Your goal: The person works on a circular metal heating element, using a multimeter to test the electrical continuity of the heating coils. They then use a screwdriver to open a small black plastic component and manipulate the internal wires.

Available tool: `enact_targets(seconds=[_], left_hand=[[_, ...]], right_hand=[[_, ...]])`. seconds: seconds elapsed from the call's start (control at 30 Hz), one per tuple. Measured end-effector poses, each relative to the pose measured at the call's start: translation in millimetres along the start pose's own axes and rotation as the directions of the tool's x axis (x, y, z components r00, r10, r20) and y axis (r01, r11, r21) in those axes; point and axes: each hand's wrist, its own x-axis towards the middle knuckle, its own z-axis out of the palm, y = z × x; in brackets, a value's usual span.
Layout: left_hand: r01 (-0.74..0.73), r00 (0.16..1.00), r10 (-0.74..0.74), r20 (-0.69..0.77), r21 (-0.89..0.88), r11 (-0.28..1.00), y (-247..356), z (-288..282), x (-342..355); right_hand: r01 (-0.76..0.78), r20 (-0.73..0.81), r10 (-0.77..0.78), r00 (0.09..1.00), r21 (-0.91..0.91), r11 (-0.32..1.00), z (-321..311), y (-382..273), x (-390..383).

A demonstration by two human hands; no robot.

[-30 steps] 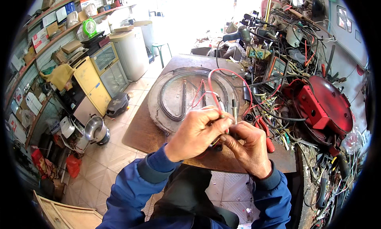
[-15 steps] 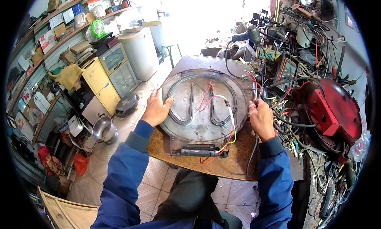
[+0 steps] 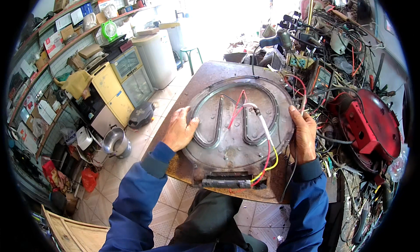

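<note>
A round grey metal heating plate [image 3: 238,149] is between my two hands over the small wooden table. A curved heating element [image 3: 217,121] runs around its upturned face. Red and yellow wires and a white sleeved wire [image 3: 264,125] cross it, reaching a dark handle [image 3: 227,183] on the near side. My left hand [image 3: 180,128] grips the left rim, its thumb on top. My right hand [image 3: 304,132] holds the right rim, thumb up and fingers at the edge, partly hidden. A red wire passes beside the right thumb.
The table [image 3: 181,171] has a worn brown top. On the right stands a bench heaped with cables, a power drill [image 3: 278,39], a multimeter [image 3: 320,79] and a red round pan housing [image 3: 372,127]. A metal pot [image 3: 116,142] and a dark case [image 3: 141,115] are on the floor at left.
The plate has shifted right and toward me and looks larger, as if raised. My right hand has moved right and now grips the rim; my left hand has followed slightly.
</note>
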Motion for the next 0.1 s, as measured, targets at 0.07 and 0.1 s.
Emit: enact_targets(seconds=[0.07,0.1], left_hand=[[-0.028,1.0,0.027,0.009,0.059,0.998,-1.6,10.2,-9.1],[-0.015,0.999,0.012,0.046,0.053,0.998,9.1,8.7,-17.7]], right_hand=[[0.002,-0.019,0.0,1.0,0.078,0.997,6.6,-21.2,-10.1],[-0.038,0.041,0.035,0.999,0.083,0.996,-4.0,-28.5,-7.4]])
